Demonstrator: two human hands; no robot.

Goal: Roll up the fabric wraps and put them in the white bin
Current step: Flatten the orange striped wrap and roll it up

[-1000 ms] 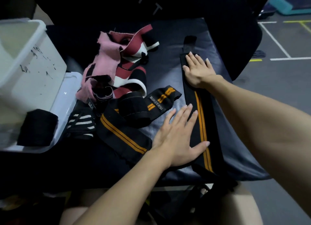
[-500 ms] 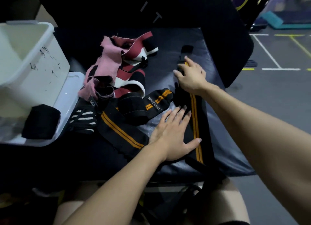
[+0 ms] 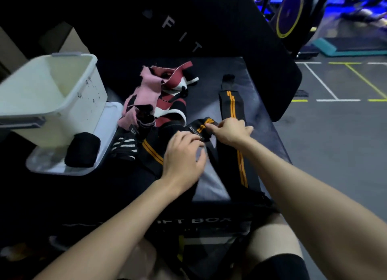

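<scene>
Our right hand [image 3: 230,131] has drawn back from the far end of the long black wrap [image 3: 231,110], where it lay flat a second ago, and now pinches the folded end of a second black-and-orange wrap [image 3: 202,126] between thumb and curled fingers. Our left hand [image 3: 184,160], earlier spread flat on the pad, now curls its fingers at the same folded end, just beside the right; the blur keeps us from telling whether it grips the cloth or only presses it.

The long wrap is black with two orange stripes down its middle, and it runs from beyond our right hand back under the right forearm to the near edge of the padded box [image 3: 268,116]. The second one, striped alike, carries white lettering on its end.

Left of our hands lies a loose heap: a black-and-white striped wrap [image 3: 124,146], a pink wrap [image 3: 142,91] and a dark red and white wrap [image 3: 171,110]. Farther left, one rolled black wrap [image 3: 82,149] sits on a clear lid [image 3: 109,120], against the one white bin [image 3: 52,95], which looks empty.
</scene>
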